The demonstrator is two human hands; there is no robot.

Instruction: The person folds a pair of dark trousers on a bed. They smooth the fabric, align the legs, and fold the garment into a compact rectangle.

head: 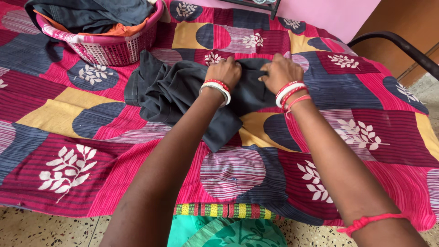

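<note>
Both hands rest close together on a dark grey garment (183,93) that lies crumpled on a bed (347,87) covered with a patterned spread. The left hand (225,71) has its fingers curled down and bunches a fold of the cloth under them. The right hand (280,71), just beside it, also has its fingers bent and grips the cloth at the nearer edge of the same fold. The two hands nearly touch, with the gathered cloth between them.

Most of the garment spreads out to the left of the left hand, where a seamed, rumpled part is piled up; another flap runs from under the left wrist back toward the person. White and red bangles (218,88) circle the left wrist, and a similar stack (289,93) circles the right wrist. A red thread (366,222) is tied farther up the right forearm.

Well beyond the left hand, and off to its left, a pink plastic laundry basket (112,48) stands on the bed, filled with dark and orange clothes. Far to the right of the right hand, a black curved bar (398,43) passes the bed's corner. Below the forearms, a speckled floor (41,228) shows at the near edge of the bed.
</note>
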